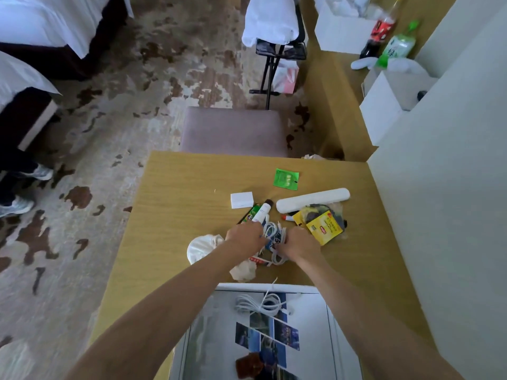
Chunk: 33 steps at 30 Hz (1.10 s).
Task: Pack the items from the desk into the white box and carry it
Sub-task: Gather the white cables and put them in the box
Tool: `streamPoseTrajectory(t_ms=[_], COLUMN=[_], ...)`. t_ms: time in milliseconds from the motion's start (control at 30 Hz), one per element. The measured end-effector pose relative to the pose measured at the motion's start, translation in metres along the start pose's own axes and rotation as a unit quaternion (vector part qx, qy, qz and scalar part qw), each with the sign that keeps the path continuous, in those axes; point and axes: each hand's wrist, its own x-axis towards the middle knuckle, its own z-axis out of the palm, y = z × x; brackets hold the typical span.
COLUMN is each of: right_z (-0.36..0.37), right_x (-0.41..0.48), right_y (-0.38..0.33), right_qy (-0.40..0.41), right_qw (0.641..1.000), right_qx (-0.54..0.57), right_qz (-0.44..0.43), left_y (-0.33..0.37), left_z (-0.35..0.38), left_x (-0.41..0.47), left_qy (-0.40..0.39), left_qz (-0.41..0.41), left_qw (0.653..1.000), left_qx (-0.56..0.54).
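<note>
Reaching forward from the near edge, both bare arms stretched out over the wooden surface (178, 187), and the left hand (244, 237) and right hand (299, 244) had met, knuckles up, over a tangle of white cable (274, 234) in the middle of the clutter; the fingers of both curled down into the loops, closed on the cable, though their tips were hidden beneath the hands. The white box (333, 333) sat open at the near edge, just below the arms, its long side running away from the person, and in it lay a second coiled white cable (260, 304), a printed sheet of slanted photo panels (270, 335) and something dark brown (249, 364) near the bottom. Beyond the hands a long white case (312, 200) lay with its long axis across the surface, tilted up to the right. A white tube with a dark cap (263, 211) pointed away and slightly right, beside a green packet (251, 212). A yellow packet (325, 229) bore a red label too small to read; a green sachet (286, 179) lay apart farther back, and a small white block (242, 200) sat left of the case. A white pouch (201, 246) rested under the left wrist, crumpled paper (242, 271) just near it.
</note>
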Motion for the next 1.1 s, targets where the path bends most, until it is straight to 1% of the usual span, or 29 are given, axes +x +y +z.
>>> streamPoseTrajectory(t_ms=[67,200,300,400,467,533,600,667,733,767,833,900,933,1000,1033,1100], right_z=[0.001,0.001,-0.003,-0.009,-0.016,-0.025,-0.034,-0.043,-0.051,-0.054,-0.059,-0.062,-0.062,-0.061,-0.059,-0.052], right_x=[0.004,0.008,0.007,0.000,-0.009,-0.023,-0.041,-0.062,-0.082,-0.091,-0.110,-0.129,-0.138,-0.155,-0.163,-0.176], right_y=[0.005,0.014,0.018,0.027,0.034,0.040,0.044,0.048,0.053,0.056,0.062,0.067,0.070,0.076,0.078,0.082], right_qy=[-0.009,-0.054,-0.067,-0.062,-0.047,-0.011,0.031,0.054,0.066,0.070,0.092,0.107,0.112,0.119,0.125,0.147], right_qw=[1.000,0.996,0.993,0.986,0.979,0.971,0.954,0.920,0.885,0.867,0.837,0.819,0.816,0.825,0.830,0.833], right_qx=[0.011,0.060,0.093,0.147,0.194,0.239,0.297,0.384,0.456,0.488,0.531,0.546,0.542,0.515,0.501,0.475], right_qz=[0.009,0.039,0.036,0.042,0.025,-0.003,-0.028,-0.047,-0.063,-0.072,-0.096,-0.141,-0.166,-0.200,-0.211,-0.242], left_y=[0.004,0.012,0.016,0.019,0.022,0.024,0.026,0.025,0.024,0.023,0.025,0.030,0.033,0.038,0.039,0.040], left_z=[0.008,0.012,0.012,0.013,0.011,0.007,0.002,-0.005,-0.013,-0.017,-0.028,-0.037,-0.041,-0.043,-0.040,-0.030], left_x=[0.012,0.028,0.033,0.033,0.031,0.026,0.019,0.009,-0.006,-0.015,-0.034,-0.057,-0.071,-0.104,-0.121,-0.154], left_qy=[-0.001,0.014,0.009,0.007,0.004,0.001,0.008,0.033,0.075,0.098,0.136,0.160,0.162,0.149,0.144,0.147], left_qz=[-0.020,-0.035,-0.046,-0.054,-0.061,-0.071,-0.078,-0.076,-0.067,-0.062,-0.046,-0.028,-0.023,-0.017,-0.015,-0.017], left_qw=[1.000,0.998,0.997,0.997,0.998,0.997,0.996,0.995,0.989,0.981,0.955,0.915,0.887,0.821,0.793,0.751], left_qx=[0.003,0.058,0.059,0.046,0.023,-0.008,-0.034,-0.055,-0.107,-0.153,-0.259,-0.369,-0.432,-0.550,-0.591,-0.643])
